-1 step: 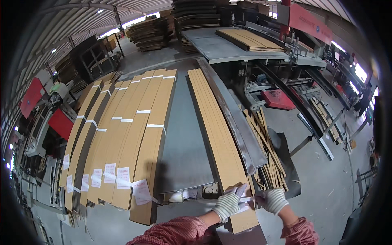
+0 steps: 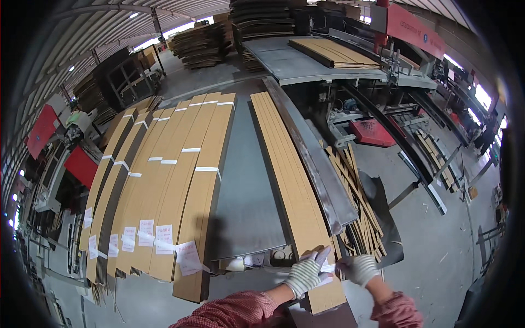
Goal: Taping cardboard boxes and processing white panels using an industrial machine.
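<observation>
A long stack of brown board strips (image 2: 296, 191) runs away from me, its near end between my arms. My left hand (image 2: 306, 276), in a striped work glove, bears down on the top near that end, fingers bent over a white paper strap (image 2: 326, 275). The strap crosses the stack. Close by the stack's right edge is my right hand (image 2: 361, 270), gloved alike and a little blurred, its fingers curled at the strap's end. What lies inside the curled fingers is partly hidden.
Strapped bundles of brown strips (image 2: 186, 218) with white labels (image 2: 188, 258) lie side by side at left on the grey table (image 2: 246, 208). A dark metal rail (image 2: 306, 147) flanks the stack. Loose offcuts (image 2: 358, 208) pile up at right. Behind stands a machine table (image 2: 292, 60).
My right hand and forearm have shifted slightly left and are now blurred. The left hand stays on the stack almost unmoved.
</observation>
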### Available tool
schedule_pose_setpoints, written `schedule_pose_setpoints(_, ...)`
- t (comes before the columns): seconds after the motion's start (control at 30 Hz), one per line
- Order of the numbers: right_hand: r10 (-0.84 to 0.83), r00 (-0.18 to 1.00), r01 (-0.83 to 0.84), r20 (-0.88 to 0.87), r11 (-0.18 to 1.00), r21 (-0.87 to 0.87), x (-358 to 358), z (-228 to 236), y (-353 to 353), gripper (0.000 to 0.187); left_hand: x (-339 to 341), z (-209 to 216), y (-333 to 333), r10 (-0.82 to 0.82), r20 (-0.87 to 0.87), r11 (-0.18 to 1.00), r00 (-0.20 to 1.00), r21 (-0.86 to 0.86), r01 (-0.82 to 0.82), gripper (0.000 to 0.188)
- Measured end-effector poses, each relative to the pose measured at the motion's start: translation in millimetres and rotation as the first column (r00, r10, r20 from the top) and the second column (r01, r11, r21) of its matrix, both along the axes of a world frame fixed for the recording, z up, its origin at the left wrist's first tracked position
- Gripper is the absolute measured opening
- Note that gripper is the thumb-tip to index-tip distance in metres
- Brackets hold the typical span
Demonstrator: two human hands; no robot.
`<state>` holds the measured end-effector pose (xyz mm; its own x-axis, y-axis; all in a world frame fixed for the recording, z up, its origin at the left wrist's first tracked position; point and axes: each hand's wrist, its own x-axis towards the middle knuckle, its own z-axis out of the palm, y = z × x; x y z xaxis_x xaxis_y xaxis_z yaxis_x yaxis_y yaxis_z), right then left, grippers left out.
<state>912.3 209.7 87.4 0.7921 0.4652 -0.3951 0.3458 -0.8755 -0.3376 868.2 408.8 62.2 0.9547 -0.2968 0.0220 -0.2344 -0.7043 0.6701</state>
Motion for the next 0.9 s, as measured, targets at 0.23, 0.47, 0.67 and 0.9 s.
schedule_pose_setpoints(0.23, -0.448, 0.886, 0.463, -0.122, 0.838, 0.287, 28, -110, -25, 0.042, 6, -14, 13, 0.436, 0.302, 0.857, 0.848, -0.428, -0.288, 0.089)
schedule_pose_setpoints(0.47, 0.149, 0.683, -0.039, -0.715, 0.985, 0.168, -39, 1, -25, 0.055, -138, -53, 13, -0.182, -0.509, 0.625, 0.841, -0.720, -0.300, 0.068)
schedule_pose_setpoints(0.67, 0.389, 0.817, 0.196, -0.426, 0.507, 0.839, -32, 86, 57, 0.075, -43, 64, 35, 0.168, -0.225, 0.573, 0.960, -0.770, -0.281, 0.024)
schedule_pose_setpoints(0.9, -0.102, 0.836, 0.368, -0.540, 0.833, 0.413, 61, 53, -16, 0.028, -35, -1, 94, 0.231, -0.470, 0.679, 0.852, -0.550, -0.487, 0.010)
